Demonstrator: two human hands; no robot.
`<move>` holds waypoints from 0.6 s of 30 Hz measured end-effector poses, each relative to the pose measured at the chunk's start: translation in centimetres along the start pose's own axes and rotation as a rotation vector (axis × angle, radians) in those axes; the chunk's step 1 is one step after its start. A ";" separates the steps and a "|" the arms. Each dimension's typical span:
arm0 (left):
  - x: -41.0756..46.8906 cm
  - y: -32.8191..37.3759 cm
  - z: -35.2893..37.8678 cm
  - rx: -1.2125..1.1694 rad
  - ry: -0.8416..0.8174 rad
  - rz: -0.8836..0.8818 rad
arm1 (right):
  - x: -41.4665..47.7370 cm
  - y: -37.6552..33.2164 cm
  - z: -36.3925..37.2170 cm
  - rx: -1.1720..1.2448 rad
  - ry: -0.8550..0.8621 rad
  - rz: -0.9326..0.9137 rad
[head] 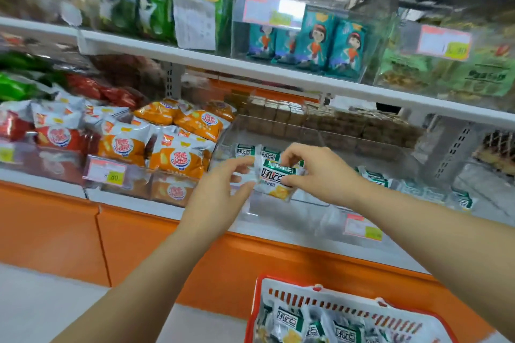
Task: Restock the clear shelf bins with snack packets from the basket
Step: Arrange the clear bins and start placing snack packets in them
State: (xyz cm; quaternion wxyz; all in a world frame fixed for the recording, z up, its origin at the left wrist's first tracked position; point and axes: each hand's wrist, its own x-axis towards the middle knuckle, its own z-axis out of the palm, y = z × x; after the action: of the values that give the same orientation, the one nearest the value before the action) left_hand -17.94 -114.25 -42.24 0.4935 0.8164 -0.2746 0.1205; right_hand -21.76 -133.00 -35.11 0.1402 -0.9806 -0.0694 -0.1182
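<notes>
The left hand (pixel 223 189) and right hand (pixel 315 172) hold one packet (pixel 276 179), fingers clamped on it, over a clear bin (pixel 250 131). The basket (pixel 348 308) sits below.

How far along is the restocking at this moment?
A few white-and-green packets already lie in the clear bin. The left hand and right hand hold a matching bunch over that bin, not yet released. The basket below holds several spare packets, and the bin has much room, so plenty remains.

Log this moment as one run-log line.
left hand: pinches packet | right hand: pinches packet | packet: at clear bin | basket: more packets
</notes>
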 end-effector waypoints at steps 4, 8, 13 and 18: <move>2.7 -6.0 -0.8 0.479 0.125 0.153 | 6.4 2.4 3.4 0.043 0.103 0.076; 4.1 -10.3 -0.3 0.706 0.095 0.324 | 12.4 5.1 7.8 -0.027 0.058 0.135; 4.4 -12.2 0.9 0.701 0.199 0.438 | 17.8 7.4 11.9 -0.097 -0.008 0.136; 4.4 -13.2 1.3 0.671 0.240 0.492 | 20.7 8.3 14.2 -0.166 -0.015 0.129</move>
State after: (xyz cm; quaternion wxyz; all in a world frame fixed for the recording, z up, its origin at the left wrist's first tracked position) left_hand -6.90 -112.11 -50.58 0.1859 0.8220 -0.3472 0.4113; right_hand 2.59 -134.63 -45.26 0.0655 -0.9921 0.0026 -0.1068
